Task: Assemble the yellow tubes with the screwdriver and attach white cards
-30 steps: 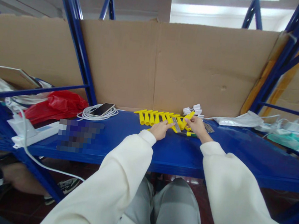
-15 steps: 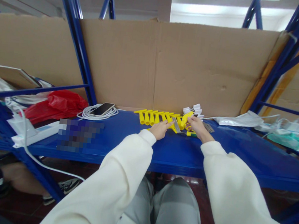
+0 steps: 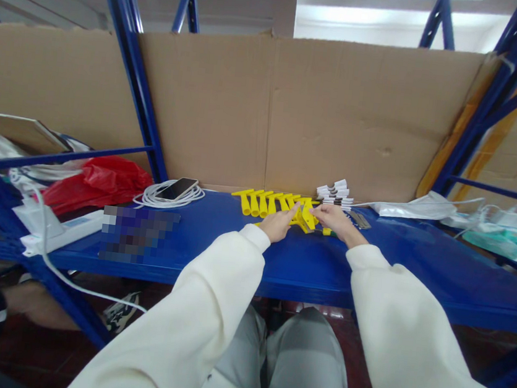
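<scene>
Gap gone: R hand [image 3: 334, 220] has come in left, its yellow piece [image 3: 309, 216] now up against the yellow tool [image 3: 302, 227] in L hand [image 3: 277, 224]; grey blade seen a sec ago now mostly covered. For the work in hand, looks like two parts meeting, tho can't tell if fitted or just touching. R: thumb + fingers nearly closed, pinching the piece. L: part-curled, gripping the tool. Both parts just by the yellow row [image 3: 259, 205], on blue shelf [image 3: 216, 236].
</scene>
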